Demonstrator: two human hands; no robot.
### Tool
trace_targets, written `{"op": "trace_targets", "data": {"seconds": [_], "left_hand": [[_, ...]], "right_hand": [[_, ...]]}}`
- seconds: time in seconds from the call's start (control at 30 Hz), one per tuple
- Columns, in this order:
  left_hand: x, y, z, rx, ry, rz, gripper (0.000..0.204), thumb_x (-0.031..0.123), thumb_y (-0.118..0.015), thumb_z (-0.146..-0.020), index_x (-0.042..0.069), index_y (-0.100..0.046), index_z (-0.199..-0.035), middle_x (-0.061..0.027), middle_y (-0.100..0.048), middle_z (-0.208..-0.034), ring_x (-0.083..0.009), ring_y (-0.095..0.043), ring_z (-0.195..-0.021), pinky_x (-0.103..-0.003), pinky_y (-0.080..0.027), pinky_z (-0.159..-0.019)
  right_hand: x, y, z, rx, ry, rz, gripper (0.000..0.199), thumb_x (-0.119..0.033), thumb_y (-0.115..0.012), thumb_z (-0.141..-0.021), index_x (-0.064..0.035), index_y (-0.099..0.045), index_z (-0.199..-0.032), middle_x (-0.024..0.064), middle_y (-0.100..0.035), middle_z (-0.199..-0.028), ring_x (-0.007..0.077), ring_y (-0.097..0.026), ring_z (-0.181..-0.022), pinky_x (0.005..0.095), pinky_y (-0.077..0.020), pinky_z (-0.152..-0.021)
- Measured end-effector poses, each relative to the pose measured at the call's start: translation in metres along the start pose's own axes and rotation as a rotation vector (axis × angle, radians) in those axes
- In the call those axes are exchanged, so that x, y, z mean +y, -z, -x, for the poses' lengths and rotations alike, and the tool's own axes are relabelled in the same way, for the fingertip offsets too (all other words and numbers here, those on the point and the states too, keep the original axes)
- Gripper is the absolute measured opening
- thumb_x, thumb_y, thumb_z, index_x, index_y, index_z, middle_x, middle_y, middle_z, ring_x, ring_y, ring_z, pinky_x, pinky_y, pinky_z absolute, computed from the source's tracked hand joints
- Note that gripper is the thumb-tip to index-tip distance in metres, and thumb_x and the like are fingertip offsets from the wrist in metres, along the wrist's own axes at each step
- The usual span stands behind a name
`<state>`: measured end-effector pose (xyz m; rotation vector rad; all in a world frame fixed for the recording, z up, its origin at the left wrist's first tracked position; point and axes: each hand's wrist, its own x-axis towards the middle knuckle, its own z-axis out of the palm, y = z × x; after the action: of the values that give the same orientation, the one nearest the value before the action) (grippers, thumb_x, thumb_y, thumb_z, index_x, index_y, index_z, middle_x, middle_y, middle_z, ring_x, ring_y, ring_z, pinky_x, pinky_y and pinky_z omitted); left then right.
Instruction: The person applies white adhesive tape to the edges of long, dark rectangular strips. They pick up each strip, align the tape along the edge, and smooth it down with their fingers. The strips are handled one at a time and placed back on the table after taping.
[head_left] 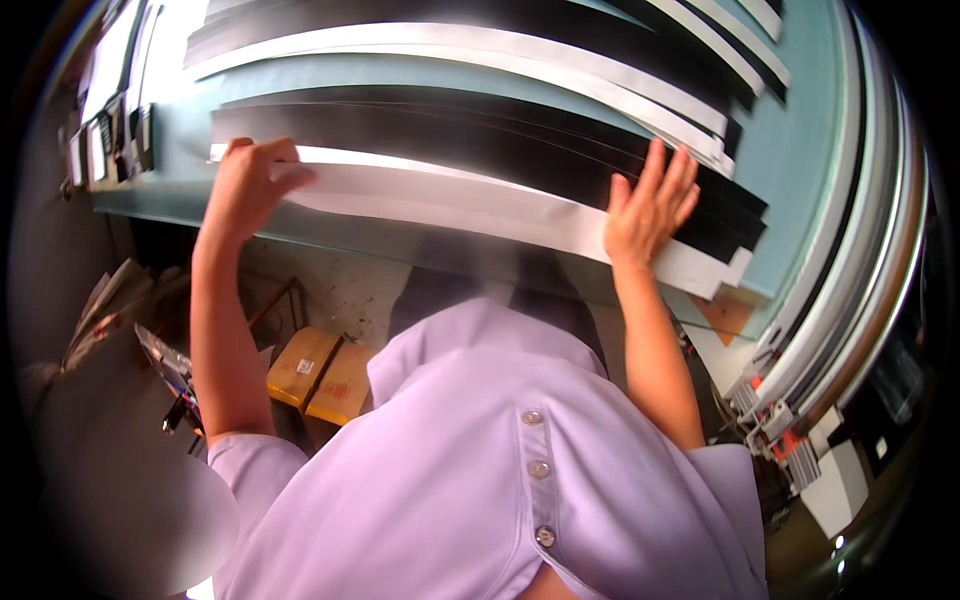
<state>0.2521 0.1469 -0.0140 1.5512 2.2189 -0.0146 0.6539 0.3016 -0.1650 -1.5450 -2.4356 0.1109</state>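
Observation:
A long white strip point(440, 197), flat like paper or thin sheet, lies along the near edge of the glass-topped table point(170, 208). Its left end is in my left hand point(248, 188), whose fingers are curled over it with the thumb alongside. My right hand point(645, 210) rests with fingers spread, its palm by the right part of the white strip and its fingertips on the black strips point(480, 135) just beyond. Another white edge shows between the black strips and the near white strip.
More black and white strips point(420, 40) lie in overlapping rows farther back. At the right run long rails or rolls point(880, 230) with a metal fitting point(775, 420) at their near end. Below the table at left stands a yellow-brown box point(320, 375) with a dark strap.

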Motion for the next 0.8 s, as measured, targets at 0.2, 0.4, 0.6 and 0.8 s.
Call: {"op": "trace_targets", "data": {"seconds": [0.2, 0.4, 0.6, 0.8], "left_hand": [[-0.150, 0.010, 0.004, 0.021, 0.265, 0.215, 0.018, 0.020, -0.079, -0.080, 0.005, -0.069, -0.079, -0.0071, -0.065, -0.069, -0.0199, -0.061, -0.067, -0.034, -0.048, -0.075], [-0.202, -0.022, -0.007, 0.117, 0.270, 0.147, 0.017, 0.027, -0.075, -0.080, 0.011, -0.075, -0.079, -0.0047, -0.072, -0.077, -0.0203, -0.066, -0.080, -0.035, -0.028, -0.103], [-0.200, -0.017, -0.018, 0.015, 0.338, 0.138, 0.019, 0.028, -0.077, -0.081, 0.009, -0.076, -0.083, -0.0055, -0.072, -0.085, -0.0253, -0.063, -0.092, -0.037, -0.032, -0.105], [-0.200, -0.020, -0.019, 0.079, 0.364, 0.148, 0.020, 0.029, -0.077, -0.074, 0.009, -0.077, -0.079, -0.0089, -0.070, -0.073, -0.0253, -0.061, -0.082, -0.037, -0.029, -0.105]], "right_hand": [[-0.008, -0.001, -0.003, 0.101, 0.106, 0.017, 0.065, -0.053, -0.032, -0.105, -0.0104, -0.037, -0.154, 0.0186, -0.031, -0.159, 0.0408, -0.030, -0.146, 0.0609, -0.0240, -0.112], [-0.006, -0.003, -0.001, 0.053, 0.101, 0.057, 0.061, -0.046, -0.029, -0.106, -0.0097, -0.035, -0.155, 0.0154, -0.029, -0.162, 0.0346, -0.028, -0.149, 0.0592, -0.0181, -0.117], [0.004, -0.010, 0.000, 0.043, 0.110, 0.113, 0.063, -0.048, -0.025, -0.106, -0.0080, -0.040, -0.152, 0.0159, -0.032, -0.161, 0.0341, -0.030, -0.149, 0.0562, -0.0195, -0.118], [0.008, -0.012, 0.001, 0.066, 0.111, 0.108, 0.064, -0.048, -0.026, -0.106, -0.0067, -0.040, -0.152, 0.0207, -0.029, -0.161, 0.0359, -0.030, -0.148, 0.0544, -0.0195, -0.118]]}}
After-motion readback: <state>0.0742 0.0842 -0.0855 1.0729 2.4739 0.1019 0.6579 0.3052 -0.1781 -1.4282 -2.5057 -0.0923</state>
